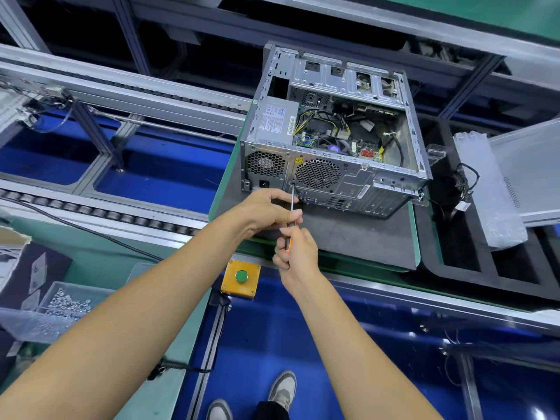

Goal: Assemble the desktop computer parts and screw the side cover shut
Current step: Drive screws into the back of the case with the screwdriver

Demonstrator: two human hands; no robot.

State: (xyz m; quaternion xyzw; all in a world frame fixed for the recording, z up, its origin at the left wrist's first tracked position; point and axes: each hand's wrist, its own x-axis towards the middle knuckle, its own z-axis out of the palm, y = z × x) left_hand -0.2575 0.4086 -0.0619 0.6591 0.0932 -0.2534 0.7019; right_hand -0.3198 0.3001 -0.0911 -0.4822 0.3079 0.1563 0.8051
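Head view: the computer case (pixel 333 140) lies on its side on a dark mat (pixel 348 237) on the surface, its open side up with the boards and cables showing and its rear panel facing the person. A screwdriver (pixel 290 218) has its tip at a screw beside the round fan grille (pixel 317 176); the right hand (pixel 298 253) has its grip clenched round the orange-and-black handle, while the left hand (pixel 266 212) pinches the shaft between thumb and fingers. The side cover (pixel 530 174) lies to the right, and a clear box of screws (pixel 65 307) sits at lower left.
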